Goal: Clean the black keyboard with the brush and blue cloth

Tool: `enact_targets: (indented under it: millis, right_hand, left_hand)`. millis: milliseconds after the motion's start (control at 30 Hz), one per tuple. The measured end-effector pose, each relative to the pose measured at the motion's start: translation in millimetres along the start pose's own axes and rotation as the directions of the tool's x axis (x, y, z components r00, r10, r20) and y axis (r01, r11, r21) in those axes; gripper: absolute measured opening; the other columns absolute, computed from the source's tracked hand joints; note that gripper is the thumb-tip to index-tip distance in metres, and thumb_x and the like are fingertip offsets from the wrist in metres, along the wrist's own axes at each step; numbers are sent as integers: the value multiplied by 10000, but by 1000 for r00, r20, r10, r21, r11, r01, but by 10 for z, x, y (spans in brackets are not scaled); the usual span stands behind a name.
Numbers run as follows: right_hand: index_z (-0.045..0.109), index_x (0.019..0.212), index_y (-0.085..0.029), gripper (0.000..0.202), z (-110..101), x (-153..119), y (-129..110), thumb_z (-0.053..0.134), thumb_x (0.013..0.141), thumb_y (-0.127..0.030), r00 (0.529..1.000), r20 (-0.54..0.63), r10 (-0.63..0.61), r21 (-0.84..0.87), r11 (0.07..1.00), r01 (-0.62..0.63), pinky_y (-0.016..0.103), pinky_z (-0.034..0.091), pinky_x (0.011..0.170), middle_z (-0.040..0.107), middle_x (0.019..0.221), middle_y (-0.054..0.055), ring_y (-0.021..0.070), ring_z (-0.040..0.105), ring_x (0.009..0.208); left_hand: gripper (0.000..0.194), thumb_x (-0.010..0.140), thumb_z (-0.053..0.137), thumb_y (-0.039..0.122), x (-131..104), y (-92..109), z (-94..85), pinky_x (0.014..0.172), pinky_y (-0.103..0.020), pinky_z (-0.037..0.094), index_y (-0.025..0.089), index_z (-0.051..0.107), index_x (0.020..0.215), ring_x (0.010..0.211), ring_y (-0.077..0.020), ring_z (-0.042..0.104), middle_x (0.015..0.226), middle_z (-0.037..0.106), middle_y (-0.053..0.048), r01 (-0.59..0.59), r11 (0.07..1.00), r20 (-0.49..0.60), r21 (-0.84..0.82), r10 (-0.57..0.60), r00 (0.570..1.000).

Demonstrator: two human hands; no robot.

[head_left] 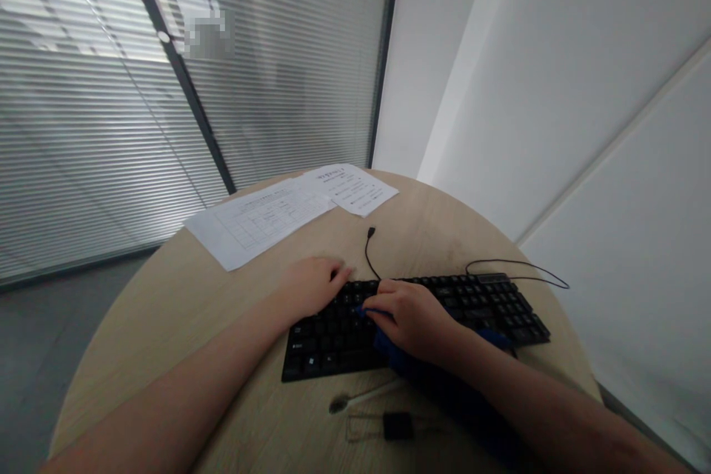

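A black keyboard (344, 344) lies at a slant across the round wooden table. My left hand (315, 285) rests at its upper left edge, thumb and fingers apart, with nothing seen in it. Over the middle of the keys, my right hand (414, 315) pinches a blue cloth (397, 357). A small tip of the cloth pokes out past my fingertips onto the keys, and the rest hangs beneath my right hand and forearm.
Printed papers (261, 221) lie at the table's back left. A black cable plug (372, 232) sits behind the keyboard, and a cable loop (522, 262) lies at the right. Near the front are a brush (340, 404) and a black object with thin metal prongs (398, 426).
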State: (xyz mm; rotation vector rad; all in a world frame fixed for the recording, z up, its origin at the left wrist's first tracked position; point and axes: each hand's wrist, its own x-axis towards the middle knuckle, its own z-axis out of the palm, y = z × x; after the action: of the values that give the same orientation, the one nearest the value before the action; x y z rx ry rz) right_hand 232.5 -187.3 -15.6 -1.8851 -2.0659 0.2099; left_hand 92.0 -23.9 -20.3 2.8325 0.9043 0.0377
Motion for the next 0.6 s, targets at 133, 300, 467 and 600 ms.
enact_targets:
  millis: [133, 300, 467, 600]
  right_hand:
    - [742, 989, -209, 187, -154, -30, 63, 572, 916, -236, 997, -53, 63, 90, 994, -58, 284, 454, 806, 705, 920, 48, 173, 634, 870]
    - [742, 1000, -201, 211, -348, -106, 166, 551, 934, -261, 986, -109, 128, 68, 990, -121, 304, 464, 823, 708, 923, 57, 182, 640, 872]
    - [729, 1025, -207, 198, -194, -96, 173, 575, 922, -277, 999, -35, 33, 8, 999, -32, 297, 455, 812, 693, 942, 55, 182, 631, 889]
    - [735, 1030, -217, 200, -118, -77, 157, 572, 917, -246, 1000, 2, -7, -4, 1000, 7, 286, 440, 788, 682, 932, 46, 174, 621, 879]
  left_hand:
    - [550, 967, 275, 551, 9, -23, 23, 695, -364, 436, 221, 696, 841, 801, -253, 648, 869, 723, -91, -4, 1000, -9, -10, 4, 1000]
    - [549, 963, 285, 560, 20, -50, 58, 700, -357, 436, 219, 691, 823, 786, -239, 642, 858, 721, -85, -17, 999, -32, -33, 16, 999]
    - [542, 965, 284, 546, 9, -40, 40, 692, -344, 439, 216, 695, 838, 787, -233, 644, 863, 725, -83, -8, 1000, -21, -23, 8, 1000]
    - [535, 967, 290, 542, -2, -16, 11, 712, -353, 446, 216, 698, 852, 816, -242, 650, 890, 728, -88, -1, 1000, -12, -17, 1, 1000]
